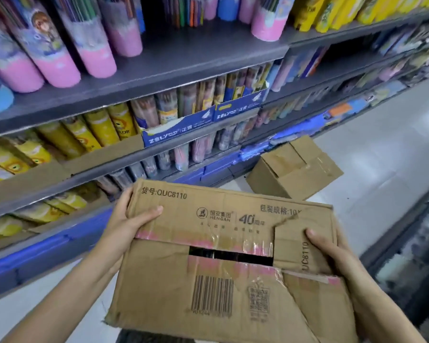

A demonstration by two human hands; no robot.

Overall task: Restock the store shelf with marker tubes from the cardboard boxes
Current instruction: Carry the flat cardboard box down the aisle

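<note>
Head view — HENGAN box [223, 256], "QUC8110"

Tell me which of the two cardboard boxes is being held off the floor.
The near box printed QUC8110, gripped at its sides by the left hand and right hand, its top flaps parted by a dark gap. The other box sits on the floor by the shelf.

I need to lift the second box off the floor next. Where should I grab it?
Take the floor box by its two short side walls, hands coming down from above, palms under the bottom edges. Its top flaps look loosely taped and creased, so probably not a safe hold.
</note>
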